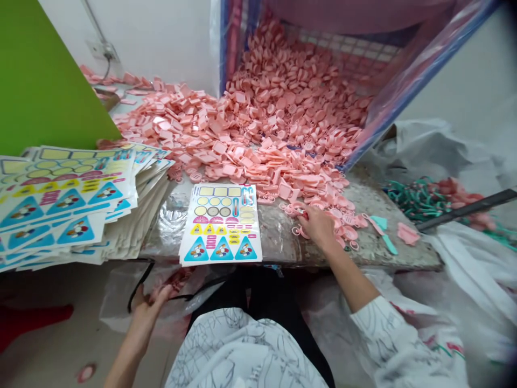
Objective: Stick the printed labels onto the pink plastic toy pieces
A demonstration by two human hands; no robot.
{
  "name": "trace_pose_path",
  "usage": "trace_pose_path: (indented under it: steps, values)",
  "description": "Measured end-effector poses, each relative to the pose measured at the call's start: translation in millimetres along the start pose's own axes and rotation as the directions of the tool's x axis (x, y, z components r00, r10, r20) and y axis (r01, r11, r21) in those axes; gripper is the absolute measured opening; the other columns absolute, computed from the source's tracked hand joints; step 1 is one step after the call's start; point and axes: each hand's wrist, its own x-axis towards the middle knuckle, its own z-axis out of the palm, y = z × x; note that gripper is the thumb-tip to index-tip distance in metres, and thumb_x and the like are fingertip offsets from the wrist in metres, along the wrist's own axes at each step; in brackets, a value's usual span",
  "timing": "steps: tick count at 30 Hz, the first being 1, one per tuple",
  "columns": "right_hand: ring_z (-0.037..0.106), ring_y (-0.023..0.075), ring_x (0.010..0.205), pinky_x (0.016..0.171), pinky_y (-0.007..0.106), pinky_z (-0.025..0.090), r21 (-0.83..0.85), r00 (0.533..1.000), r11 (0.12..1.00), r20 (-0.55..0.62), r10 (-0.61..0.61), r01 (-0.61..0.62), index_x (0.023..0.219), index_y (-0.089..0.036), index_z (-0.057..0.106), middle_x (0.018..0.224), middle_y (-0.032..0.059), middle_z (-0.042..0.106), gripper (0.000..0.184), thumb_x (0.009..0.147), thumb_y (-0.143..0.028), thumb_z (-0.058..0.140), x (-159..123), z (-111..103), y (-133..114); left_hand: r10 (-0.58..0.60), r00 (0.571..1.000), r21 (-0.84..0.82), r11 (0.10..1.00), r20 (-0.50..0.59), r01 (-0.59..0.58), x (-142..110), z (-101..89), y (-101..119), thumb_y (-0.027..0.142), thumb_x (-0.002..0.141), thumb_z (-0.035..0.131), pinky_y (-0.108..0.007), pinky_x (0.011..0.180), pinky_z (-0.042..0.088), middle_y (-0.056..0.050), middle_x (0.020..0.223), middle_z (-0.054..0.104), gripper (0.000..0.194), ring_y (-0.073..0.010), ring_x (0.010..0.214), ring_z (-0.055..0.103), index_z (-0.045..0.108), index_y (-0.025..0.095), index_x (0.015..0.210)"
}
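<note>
My right hand [318, 225] is down at the near edge of the heap, its fingers closed on a small pink plastic piece [299, 211]. Loose pink round and looped pieces [349, 233] lie around it. Below the table's front edge, my left hand [151, 303] is curled around several pink plastic pieces [176, 281], over a clear plastic bag [115, 302]. Exactly which pieces it holds is blurred. Between the hands, a small pile of printed sticker sheets [220, 223] lies on the table near its front edge.
A big heap of pink pieces [242, 156] spills from a blue-edged, plastic-lined crate [404, 97]. Stacked sticker sheets [72, 210] stand left, beside a green panel [44, 81]. At right are a teal piece [390, 245], a dark bar [468, 209] and white sacks [472, 258].
</note>
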Motion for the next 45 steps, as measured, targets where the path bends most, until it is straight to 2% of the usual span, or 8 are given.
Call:
trace_pose_path:
  steps: [4, 7, 12, 16, 19, 23, 29, 45]
  values:
    - [0.06, 0.0237, 0.091, 0.069, 0.03, 0.037, 0.008, 0.998, 0.998, 0.016, -0.065, 0.064, 0.121, -0.026, 0.068, 0.107, 0.0084, 0.068, 0.034, 0.09, -0.032, 0.056, 14.5, 2.5, 6.4, 0.082, 0.996, 0.177, 0.981, 0.023, -0.085, -6.5, -0.3, 15.2, 0.059, 0.057, 0.073, -0.054, 0.104, 0.043, -0.02, 0.127, 0.064, 0.073, -0.0415, 0.12, 0.058, 0.06, 0.015, 0.114]
    - [0.053, 0.0174, 0.074, 0.062, 0.027, 0.033, 0.407, 1.0, 0.914, 0.0, 0.011, -0.01, 0.095, -0.021, 0.071, 0.086, 0.0042, 0.063, 0.02, 0.085, -0.035, 0.061, 9.5, -5.2, -3.3, 0.037, 0.983, 0.076, 0.996, 0.179, -0.051, -27.8, 0.3, 53.1, 0.058, 0.063, 0.071, -0.05, 0.101, 0.046, -0.014, 0.109, 0.073, 0.056, -0.0367, 0.109, 0.065, 0.067, 0.017, 0.102]
    - [0.017, 0.0074, 0.05, 0.049, 0.023, 0.018, 0.909, 0.885, 0.057, 0.414, -0.215, -0.412, 0.069, -0.021, 0.052, 0.06, -0.0078, 0.03, 0.039, 0.072, -0.052, 0.074, -27.3, -18.4, -59.9, 0.089, 0.895, -0.485, 0.861, 0.438, 0.152, -57.2, 52.2, 122.3, 0.049, 0.072, 0.075, -0.042, 0.1, 0.049, -0.013, 0.127, 0.066, 0.053, -0.0297, 0.119, 0.061, 0.067, 0.018, 0.114]
    - [0.009, 0.0061, 0.051, 0.049, 0.023, 0.016, 0.758, 0.735, -0.187, 0.49, -0.469, -0.625, 0.075, -0.02, 0.055, 0.059, -0.0102, 0.023, 0.039, 0.068, -0.049, 0.081, -63.2, -13.0, -114.6, 0.169, 0.747, -0.597, 0.721, 0.643, 0.351, -59.3, 103.4, 144.8, 0.039, 0.068, 0.081, -0.039, 0.093, 0.052, -0.012, 0.126, 0.065, 0.047, -0.0285, 0.118, 0.059, 0.069, 0.019, 0.109]
    - [0.014, 0.0063, 0.05, 0.049, 0.024, 0.017, 0.8, 0.741, -0.089, 0.499, -0.45, -0.593, 0.08, -0.019, 0.06, 0.058, -0.0093, 0.029, 0.04, 0.073, -0.056, 0.074, -68.9, -0.1, -135.8, 0.198, 0.755, -0.649, 0.668, 0.625, 0.363, -53.9, 114.9, 140.8, 0.037, 0.068, 0.081, -0.034, 0.088, 0.052, -0.009, 0.103, 0.071, 0.036, -0.0233, 0.101, 0.066, 0.069, 0.016, 0.094]
    - [0.044, 0.0127, 0.059, 0.057, 0.026, 0.034, 0.925, 0.923, 0.291, 0.313, -0.224, -0.243, 0.091, -0.021, 0.064, 0.066, -0.0031, 0.05, 0.04, 0.086, -0.059, 0.053, -45.7, 14.2, -150.4, 0.076, 0.899, -0.739, 0.602, 0.431, 0.304, -36.0, 104.9, 132.5, 0.032, 0.066, 0.081, -0.035, 0.089, 0.052, -0.008, 0.095, 0.072, 0.033, -0.0222, 0.096, 0.07, 0.063, 0.015, 0.089]
    - [0.062, 0.0201, 0.095, 0.078, 0.03, 0.038, 0.472, 0.951, 0.848, 0.061, -0.303, 0.24, 0.108, -0.025, 0.064, 0.104, 0.0032, 0.071, 0.025, 0.097, -0.033, 0.043, -6.7, 21.8, -195.4, -0.023, 0.945, -0.761, 0.586, 0.326, 0.277, -4.2, 105.8, 134.1, 0.021, 0.073, 0.072, -0.037, 0.089, 0.054, -0.009, 0.092, 0.072, 0.025, -0.022, 0.092, 0.073, 0.053, 0.017, 0.088]
    - [0.063, 0.0187, 0.091, 0.074, 0.029, 0.033, 0.242, 0.931, 0.927, 0.16, -0.328, 0.286, 0.102, -0.025, 0.064, 0.101, 0.0014, 0.072, 0.024, 0.1, -0.033, 0.041, -1.8, 35.3, -209.2, -0.077, 0.956, -0.799, 0.532, 0.283, 0.279, -6.2, 119.0, 126.5, 0.018, 0.084, 0.06, -0.036, 0.092, 0.054, -0.012, 0.107, 0.07, 0.017, -0.021, 0.099, 0.072, 0.051, 0.017, 0.098]
